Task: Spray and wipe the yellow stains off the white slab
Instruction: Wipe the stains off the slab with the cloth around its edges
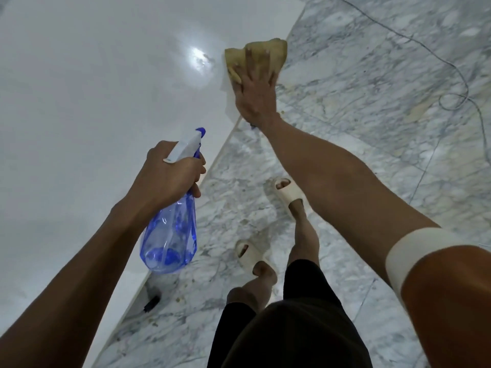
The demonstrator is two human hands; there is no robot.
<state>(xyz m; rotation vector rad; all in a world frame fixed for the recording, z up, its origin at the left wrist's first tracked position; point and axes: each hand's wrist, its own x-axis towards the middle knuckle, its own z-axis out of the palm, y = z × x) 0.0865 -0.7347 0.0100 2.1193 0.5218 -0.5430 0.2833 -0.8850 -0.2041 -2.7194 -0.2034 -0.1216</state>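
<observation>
My right hand (255, 86) presses a yellow cloth (268, 53) flat against the white slab (93, 75) near its edge, fingers spread straight. My left hand (170, 173) has its fingers curled around the neck of the blue spray bottle (170, 235), held just off the slab above the marble floor (372, 128).

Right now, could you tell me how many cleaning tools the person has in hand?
2. The blue spray bottle is gripped in the left hand over the white slab; the yellow cloth is pressed under the right hand at the slab's edge.
</observation>
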